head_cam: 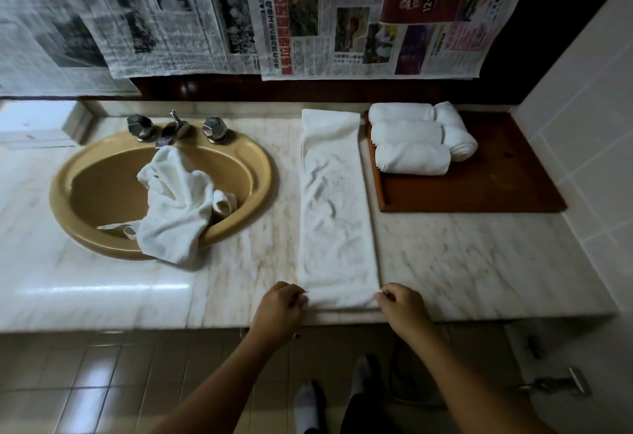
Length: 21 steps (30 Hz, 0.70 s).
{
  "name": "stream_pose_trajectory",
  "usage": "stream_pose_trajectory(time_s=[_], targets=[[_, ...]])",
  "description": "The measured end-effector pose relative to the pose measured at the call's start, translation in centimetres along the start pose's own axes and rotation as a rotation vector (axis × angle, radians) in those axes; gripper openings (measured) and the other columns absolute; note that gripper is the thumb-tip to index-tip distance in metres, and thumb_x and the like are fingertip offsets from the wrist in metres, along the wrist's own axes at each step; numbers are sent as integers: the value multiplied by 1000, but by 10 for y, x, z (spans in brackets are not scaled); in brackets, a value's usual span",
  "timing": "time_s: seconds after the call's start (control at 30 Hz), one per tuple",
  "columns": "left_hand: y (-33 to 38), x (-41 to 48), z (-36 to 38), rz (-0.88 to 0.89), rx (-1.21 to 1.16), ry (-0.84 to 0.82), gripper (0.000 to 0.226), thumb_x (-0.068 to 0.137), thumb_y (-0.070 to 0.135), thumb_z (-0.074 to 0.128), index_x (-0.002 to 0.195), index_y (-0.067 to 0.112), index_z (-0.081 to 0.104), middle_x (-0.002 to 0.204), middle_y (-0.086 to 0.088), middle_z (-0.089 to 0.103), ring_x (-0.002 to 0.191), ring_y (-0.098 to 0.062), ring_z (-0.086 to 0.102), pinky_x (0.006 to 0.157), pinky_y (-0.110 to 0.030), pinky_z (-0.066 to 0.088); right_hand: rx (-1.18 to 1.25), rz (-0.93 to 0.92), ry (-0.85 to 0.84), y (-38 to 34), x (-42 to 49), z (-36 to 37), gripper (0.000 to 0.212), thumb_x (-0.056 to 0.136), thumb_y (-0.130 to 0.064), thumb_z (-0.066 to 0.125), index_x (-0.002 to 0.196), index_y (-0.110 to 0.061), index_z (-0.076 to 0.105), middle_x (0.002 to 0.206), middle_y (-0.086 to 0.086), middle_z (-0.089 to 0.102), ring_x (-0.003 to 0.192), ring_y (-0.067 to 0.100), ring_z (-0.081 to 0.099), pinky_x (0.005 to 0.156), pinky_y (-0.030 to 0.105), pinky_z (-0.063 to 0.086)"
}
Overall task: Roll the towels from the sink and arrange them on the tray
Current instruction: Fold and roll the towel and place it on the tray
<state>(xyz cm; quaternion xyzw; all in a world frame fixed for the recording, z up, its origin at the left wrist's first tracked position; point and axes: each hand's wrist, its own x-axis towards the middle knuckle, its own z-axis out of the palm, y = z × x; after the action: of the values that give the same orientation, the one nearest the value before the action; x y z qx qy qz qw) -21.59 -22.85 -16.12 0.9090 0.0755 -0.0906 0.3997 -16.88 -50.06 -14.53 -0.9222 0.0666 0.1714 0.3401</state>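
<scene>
Near counter edge: left hand point(279, 307) pinching the near-left corner of the folded towel point(337, 214), fingers curled. Right hand point(400, 307) pinching the near-right corner the same way. Folded towel laid flat as a long narrow strip on the marble counter point(479, 269), running from the hands toward the back wall, between sink and tray. Left, further back: crumpled towels point(174, 207) heaped in the tan sink point(102, 193), one draped over its near rim. Right rear: wooden tray point(479, 176) carrying four rolled towels point(411, 145), three side by side, one crosswise at their right ends. Beyond: newspaper sheets point(342, 22) on the wall.
</scene>
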Motion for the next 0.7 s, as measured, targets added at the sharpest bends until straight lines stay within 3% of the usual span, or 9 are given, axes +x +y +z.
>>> stream_pose_trajectory(time_s=[0.2, 0.33, 0.47, 0.6, 0.7], targets=[[14, -2, 0, -145, -112, 44, 7, 94, 31, 67, 95, 24, 67, 84, 7, 67, 73, -5, 63, 62, -23, 50, -7, 35, 172, -3, -2, 4, 34, 83, -26, 73, 66, -10, 49, 58, 3, 53, 54, 17, 48, 51, 27, 37], [16, -2, -1, -120, -144, 64, 12, 93, 28, 68, 92, 26, 57, 81, 5, 65, 68, -11, 63, 54, -21, 47, 46, -168, 156, 3, -6, 9, 20, 88, -12, 69, 81, -21, 53, 74, -6, 54, 65, 9, 53, 60, 30, 48], [8, 0, -1, 108, 8, 89, 27, 88, 14, 68, 80, 32, 49, 90, 12, 54, 71, -13, 57, 54, -32, 49, 6, -383, 175, 21, -4, 15, 18, 91, -3, 63, 93, -20, 67, 90, -8, 59, 79, 10, 61, 70, 31, 55], [1, -2, -1, 371, 169, 127, 15, 88, 15, 65, 97, 25, 71, 106, 14, 64, 85, -12, 65, 59, -31, 55, 9, -436, 163, 25, -4, 10, 17, 87, 0, 70, 91, -17, 72, 88, -14, 57, 81, -4, 58, 71, 8, 45], [-10, -6, -1, 467, 242, 133, 19, 93, 27, 63, 109, 28, 73, 114, 13, 68, 95, -10, 67, 65, -30, 59, 13, -472, 113, 30, -10, 7, 23, 82, -6, 74, 103, -15, 72, 95, -18, 53, 82, -6, 57, 72, 5, 44]])
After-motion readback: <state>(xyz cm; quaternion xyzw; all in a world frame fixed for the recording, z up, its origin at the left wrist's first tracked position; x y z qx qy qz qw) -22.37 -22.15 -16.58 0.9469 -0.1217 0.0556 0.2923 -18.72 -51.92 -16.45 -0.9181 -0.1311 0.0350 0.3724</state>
